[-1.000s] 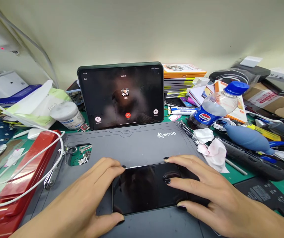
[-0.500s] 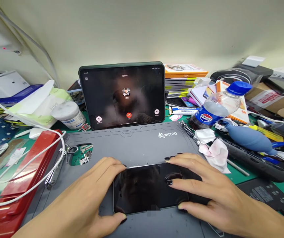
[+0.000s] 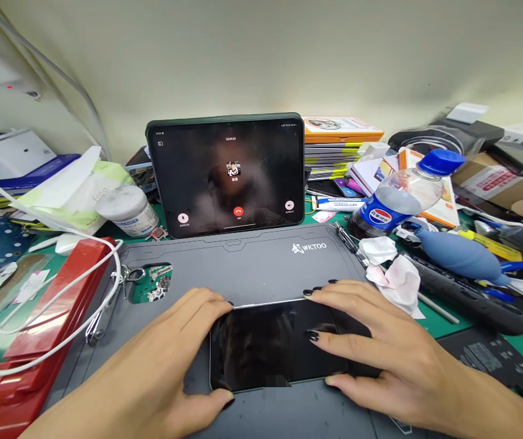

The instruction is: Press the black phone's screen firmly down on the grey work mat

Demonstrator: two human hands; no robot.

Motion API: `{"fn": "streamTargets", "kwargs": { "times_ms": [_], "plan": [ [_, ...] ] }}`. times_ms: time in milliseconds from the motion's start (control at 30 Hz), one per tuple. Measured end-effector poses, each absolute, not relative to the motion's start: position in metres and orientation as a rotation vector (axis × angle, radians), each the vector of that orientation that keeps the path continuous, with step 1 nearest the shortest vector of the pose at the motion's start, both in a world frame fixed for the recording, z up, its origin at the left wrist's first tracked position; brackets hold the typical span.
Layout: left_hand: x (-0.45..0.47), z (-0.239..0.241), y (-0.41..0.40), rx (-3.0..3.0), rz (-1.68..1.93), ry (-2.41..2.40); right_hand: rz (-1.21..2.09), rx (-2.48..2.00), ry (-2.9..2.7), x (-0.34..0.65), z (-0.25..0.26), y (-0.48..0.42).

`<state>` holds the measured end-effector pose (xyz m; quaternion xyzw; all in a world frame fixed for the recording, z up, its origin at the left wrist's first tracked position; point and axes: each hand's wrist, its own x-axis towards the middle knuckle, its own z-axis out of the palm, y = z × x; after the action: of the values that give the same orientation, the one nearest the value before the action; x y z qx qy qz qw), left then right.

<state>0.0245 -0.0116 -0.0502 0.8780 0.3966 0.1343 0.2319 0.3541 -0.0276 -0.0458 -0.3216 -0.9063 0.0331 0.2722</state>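
I can see the left hand (image 3: 172, 353) holding one end of a black phone (image 3: 261, 347), thumb and fingers at opposite long edges, while the right hand (image 3: 394, 344) clasps the other end, a finger on its face, all flat on the grey mat (image 3: 252, 268) before an upright tablet (image 3: 192, 171).

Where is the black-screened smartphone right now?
In the head view, the smartphone lies on the gray WKTOO mat, below center, between the person's left hand and right hand, in front of the tablet.
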Motion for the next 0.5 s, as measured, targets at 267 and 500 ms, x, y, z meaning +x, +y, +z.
{"fn": "streamTargets", "kwargs": {
  "times_ms": [267,500],
  "plan": [
    [0.029,-0.044,-0.012,2.459,0.383,1.076,0.046,-0.856,-2.431,0.352,-0.045,-0.030],
    [0.033,-0.038,-0.008,2.487,0.345,1.084,0.045,-0.866,-2.431,0.348,-0.045,-0.031]
  ]
}}
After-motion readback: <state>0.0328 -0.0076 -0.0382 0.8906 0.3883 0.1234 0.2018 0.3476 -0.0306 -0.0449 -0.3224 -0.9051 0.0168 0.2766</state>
